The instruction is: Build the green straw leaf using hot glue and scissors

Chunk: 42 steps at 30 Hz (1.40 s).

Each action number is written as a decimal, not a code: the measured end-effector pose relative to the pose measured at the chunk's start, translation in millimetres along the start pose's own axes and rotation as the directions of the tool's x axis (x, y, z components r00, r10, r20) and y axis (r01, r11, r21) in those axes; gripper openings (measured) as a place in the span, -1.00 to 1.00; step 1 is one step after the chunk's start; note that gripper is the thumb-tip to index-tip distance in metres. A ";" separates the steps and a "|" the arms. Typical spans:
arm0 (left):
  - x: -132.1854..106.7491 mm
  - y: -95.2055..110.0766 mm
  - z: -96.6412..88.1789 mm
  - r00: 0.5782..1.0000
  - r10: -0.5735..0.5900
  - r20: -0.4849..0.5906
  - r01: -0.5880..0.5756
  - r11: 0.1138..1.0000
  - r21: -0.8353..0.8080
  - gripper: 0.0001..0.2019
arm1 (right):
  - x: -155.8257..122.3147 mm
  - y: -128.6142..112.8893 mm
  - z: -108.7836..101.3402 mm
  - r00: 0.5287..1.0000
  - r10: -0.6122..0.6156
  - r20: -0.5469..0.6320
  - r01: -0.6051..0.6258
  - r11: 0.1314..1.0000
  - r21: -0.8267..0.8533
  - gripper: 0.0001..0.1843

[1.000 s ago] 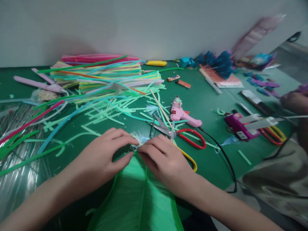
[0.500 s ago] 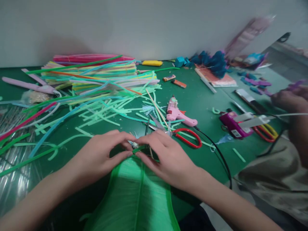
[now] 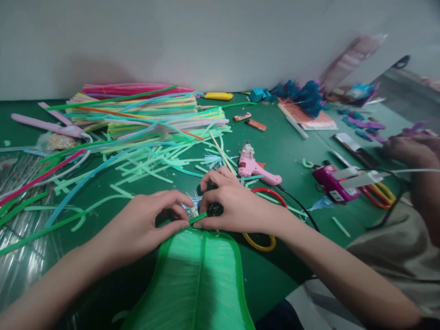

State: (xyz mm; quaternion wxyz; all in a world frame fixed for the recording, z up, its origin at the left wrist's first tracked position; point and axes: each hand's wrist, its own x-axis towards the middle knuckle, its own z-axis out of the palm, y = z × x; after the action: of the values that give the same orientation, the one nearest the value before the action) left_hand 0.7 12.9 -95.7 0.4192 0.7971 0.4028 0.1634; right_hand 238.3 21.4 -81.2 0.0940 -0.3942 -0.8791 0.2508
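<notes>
A green leaf-shaped piece (image 3: 199,284) with a green rim lies in front of me on the green table (image 3: 295,151). My left hand (image 3: 147,224) pinches its upper tip, where a small pale blue fringed tuft (image 3: 191,208) and a short green strip (image 3: 198,217) stick out. My right hand (image 3: 233,204) is closed just right of the tip, its fingers round a small dark thing I cannot make out. Red-handled scissors (image 3: 271,195) and a yellow handle loop (image 3: 259,243) lie partly under that hand.
A heap of coloured straws and cut green strips (image 3: 144,123) covers the table's left half. A pink glue gun (image 3: 254,167) lies behind my right hand. At the right, another person's hands (image 3: 409,149) work near a purple glue gun (image 3: 332,181).
My right hand has moved forward over the scissors and closed on a dark object. My left hand keeps its pinch at the leaf tip. The view has shifted slightly.
</notes>
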 end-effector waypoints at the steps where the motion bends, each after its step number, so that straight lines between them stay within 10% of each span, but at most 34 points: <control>1: -0.1 -0.9 0.1 1.000 0.004 -0.005 -0.004 1.000 -0.005 -0.79 | 2.7 -0.9 0.1 1.000 -0.007 0.015 0.007 1.000 -0.005 -0.78; 5: -1.6 -4.1 1.3 0.999 0.026 -0.022 -0.027 0.999 -0.035 -0.79 | 9.4 -0.6 3.0 0.998 0.004 0.055 -0.007 0.998 0.061 -0.96; 9: -2.7 -3.2 1.4 1.000 0.009 -0.014 -0.010 0.999 -0.044 -0.81 | 12.2 5.5 11.2 0.969 0.170 -0.181 -0.149 0.981 0.123 -0.97; 18: -0.9 -5.2 -2.0 0.999 -0.032 0.007 0.032 0.999 -0.022 -0.79 | -6.5 55.3 -33.6 0.568 0.178 -0.804 -0.549 0.809 -0.209 -0.83; 21: -2.4 -6.8 -3.4 1.000 -0.030 -0.006 0.030 0.999 -0.025 -0.77 | -31.6 62.4 -46.9 0.597 0.214 -0.773 -0.577 0.784 -0.228 -0.73; 28: -2.0 -5.7 -3.2 1.000 -0.026 -0.017 0.025 1.000 -0.013 -0.76 | -81.1 63.0 -26.0 0.847 0.428 -0.315 -0.531 0.700 -0.478 -0.54; 42: -2.7 -2.7 -4.2 1.000 -0.030 0.002 0.030 0.998 -0.048 -0.77 | -52.3 91.1 -34.4 0.812 0.462 -0.356 -0.581 0.700 -0.415 -0.67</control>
State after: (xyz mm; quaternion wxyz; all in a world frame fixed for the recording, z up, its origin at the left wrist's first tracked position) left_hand -4.9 13.9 -95.1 0.4409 0.7806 0.4106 0.1663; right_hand 344.8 46.7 -97.0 0.0107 -0.6642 -0.7472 -0.0187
